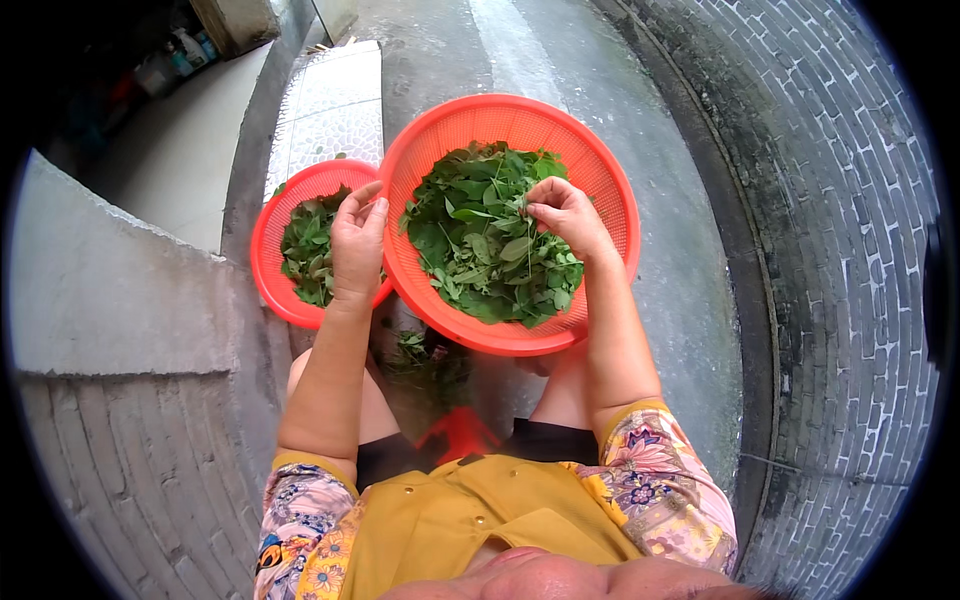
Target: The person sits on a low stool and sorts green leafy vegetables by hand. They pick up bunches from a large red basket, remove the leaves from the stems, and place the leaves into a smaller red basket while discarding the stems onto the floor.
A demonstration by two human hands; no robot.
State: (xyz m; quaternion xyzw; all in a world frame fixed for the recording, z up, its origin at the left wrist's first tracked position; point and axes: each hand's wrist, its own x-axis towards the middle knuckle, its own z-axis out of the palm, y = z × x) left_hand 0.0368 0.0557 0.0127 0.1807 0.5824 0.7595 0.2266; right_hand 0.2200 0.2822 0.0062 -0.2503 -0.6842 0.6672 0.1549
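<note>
A large red plastic colander basket (514, 341) stands before me, with a heap of green leaves and thin stems (491, 240) inside. Over the right part of this heap is my right hand (566, 214), its thumb and forefinger pinched on a leafy sprig. My left hand (360, 244) is raised between the two baskets, fingers apart, and nothing shows in it. Partly behind that hand and forearm, a smaller red plastic basket (262, 259) holds more green leaves (307, 247), some darker.
Cut greens (412, 349) lie low between my knees, beside something red (459, 435). A pale tiled slab (330, 112) lies beyond the small basket. A brick wall (847, 225) runs along the right; a low concrete wall (120, 277) stands left. Bottles (187, 49) stand in the dark doorway.
</note>
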